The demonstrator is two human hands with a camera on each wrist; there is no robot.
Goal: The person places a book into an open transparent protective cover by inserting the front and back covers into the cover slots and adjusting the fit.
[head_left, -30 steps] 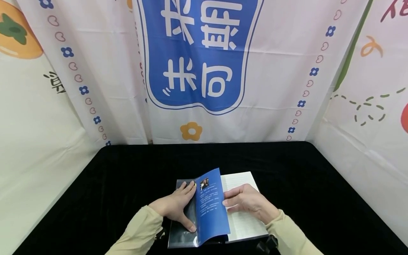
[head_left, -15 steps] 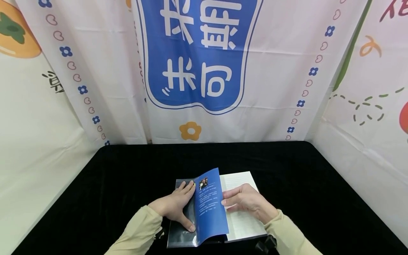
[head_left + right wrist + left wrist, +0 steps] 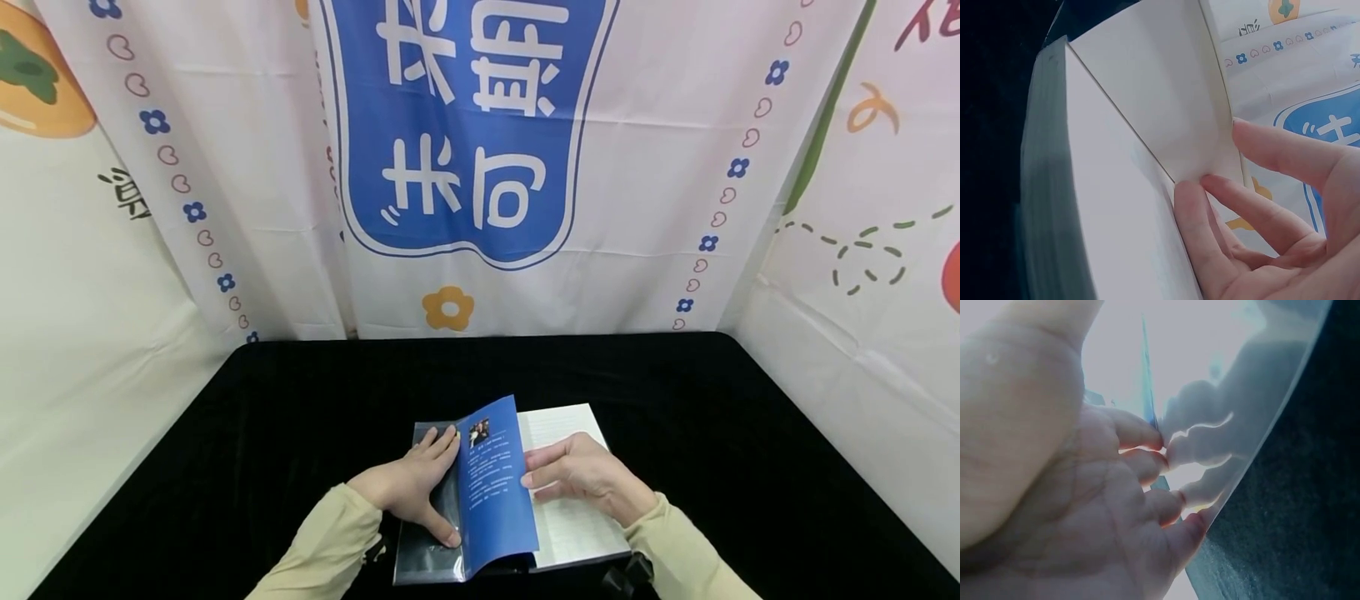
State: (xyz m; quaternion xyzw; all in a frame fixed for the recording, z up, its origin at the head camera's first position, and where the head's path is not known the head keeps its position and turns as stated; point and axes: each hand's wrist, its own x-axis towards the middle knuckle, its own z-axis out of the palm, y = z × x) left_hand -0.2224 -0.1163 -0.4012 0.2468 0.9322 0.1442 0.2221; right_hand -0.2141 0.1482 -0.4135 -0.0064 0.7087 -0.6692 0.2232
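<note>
A book lies spread near the table's front edge, its lined white page (image 3: 581, 525) to the right. Its blue printed cover flap (image 3: 498, 492) stands partly raised in the middle. My left hand (image 3: 416, 483) rests with spread fingers on the clear plastic book cover (image 3: 431, 567) left of the flap. In the left wrist view those fingertips meet the glossy plastic, which mirrors them. My right hand (image 3: 581, 479) holds the flap's right edge between thumb and fingers. From the right wrist, the flap's white back (image 3: 1154, 81) shows beside the thick page block (image 3: 1050, 181).
Black cloth (image 3: 337, 392) covers the table around the book. A white printed curtain (image 3: 652, 200) hangs behind it, with more white fabric at both sides. A small black object (image 3: 630, 575) sits at the right cuff.
Both hands and the blue flap stay almost in place. The camera view has shifted very slightly.
</note>
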